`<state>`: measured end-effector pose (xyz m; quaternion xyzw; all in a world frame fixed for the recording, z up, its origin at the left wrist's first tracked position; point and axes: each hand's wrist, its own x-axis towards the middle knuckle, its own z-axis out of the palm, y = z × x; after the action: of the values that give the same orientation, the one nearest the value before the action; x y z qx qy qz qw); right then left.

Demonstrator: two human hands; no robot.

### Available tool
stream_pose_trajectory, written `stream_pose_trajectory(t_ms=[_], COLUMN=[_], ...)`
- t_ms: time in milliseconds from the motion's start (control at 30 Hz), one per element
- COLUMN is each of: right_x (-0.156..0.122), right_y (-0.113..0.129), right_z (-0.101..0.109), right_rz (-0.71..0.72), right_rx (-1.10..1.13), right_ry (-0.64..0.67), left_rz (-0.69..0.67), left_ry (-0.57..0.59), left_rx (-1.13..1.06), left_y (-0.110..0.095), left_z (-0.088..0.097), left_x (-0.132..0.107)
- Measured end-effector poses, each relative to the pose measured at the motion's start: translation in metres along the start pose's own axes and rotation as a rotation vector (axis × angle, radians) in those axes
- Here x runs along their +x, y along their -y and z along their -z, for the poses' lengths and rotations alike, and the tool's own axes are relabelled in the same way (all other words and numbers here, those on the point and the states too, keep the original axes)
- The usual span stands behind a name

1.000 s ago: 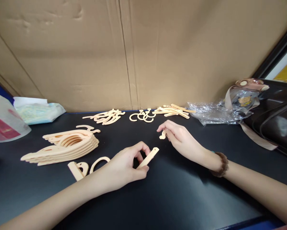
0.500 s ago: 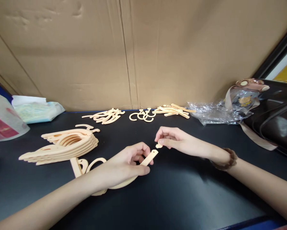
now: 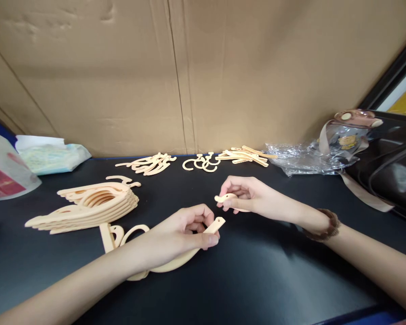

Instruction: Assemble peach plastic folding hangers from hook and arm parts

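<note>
Between the thumb and fingers of my left hand (image 3: 192, 230) is a cream plastic hanger part (image 3: 214, 226). Its flat end, pierced by a small hole, sticks out to the right. A curved length of it (image 3: 175, 264) runs back under the hand, and the wrist hides where it leads. My right hand (image 3: 243, 194) is closed on a small curved cream hanger piece (image 3: 222, 197) with a rounded tip pointing left; the fingers cover much of it. A small gap separates the two parts. Beyond my left forearm lie more cream hanger parts (image 3: 107, 237), partly covered by it.
Stacked hanger bodies (image 3: 87, 207) lie at left. Along the back are curved arms (image 3: 151, 163), several hooks (image 3: 203, 162) and straight strips (image 3: 245, 155). Crumpled clear plastic (image 3: 301, 160), a clear bottle (image 3: 345, 137) and a black bag (image 3: 392, 167) stand right. A tissue pack (image 3: 53, 158) sits back left.
My right hand has shifted slightly, and more of its curved piece now shows, with the tip turned left. The left hand's part has moved a little down and right.
</note>
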<state>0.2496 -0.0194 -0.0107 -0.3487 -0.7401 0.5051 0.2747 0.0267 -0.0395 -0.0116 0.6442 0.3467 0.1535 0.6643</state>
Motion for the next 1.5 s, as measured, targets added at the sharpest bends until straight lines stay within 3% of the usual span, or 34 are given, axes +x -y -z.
stream_pose_trajectory(t_ms=[367, 500, 833, 1067, 1500], right_x=[-0.005, -0.004, -0.011, -0.01, -0.013], right_y=[0.009, 0.005, 0.014, 0.012, 0.02], right_z=[-0.006, -0.006, -0.021, -0.022, -0.025], right_rz=[0.03, 0.082, 0.44, 0.585, 0.653], right_rx=[-0.196, -0.381, -0.977, -1.207, -1.426], right_ry=[0.004, -0.016, -0.213, -0.207, -0.124], left_rz=[0.055, 0.062, 0.03, 0.028, 0.029], left_ry=[0.031, 0.029, -0.014, -0.035, -0.05], left_rx=[-0.023, -0.033, -0.014, 0.056, 0.057], left_y=[-0.003, -0.003, 0.0, 0.005, 0.001], left_z=[0.002, 0.002, 0.0, -0.002, -0.005], left_x=[-0.001, 0.0, 0.002, 0.002, 0.003])
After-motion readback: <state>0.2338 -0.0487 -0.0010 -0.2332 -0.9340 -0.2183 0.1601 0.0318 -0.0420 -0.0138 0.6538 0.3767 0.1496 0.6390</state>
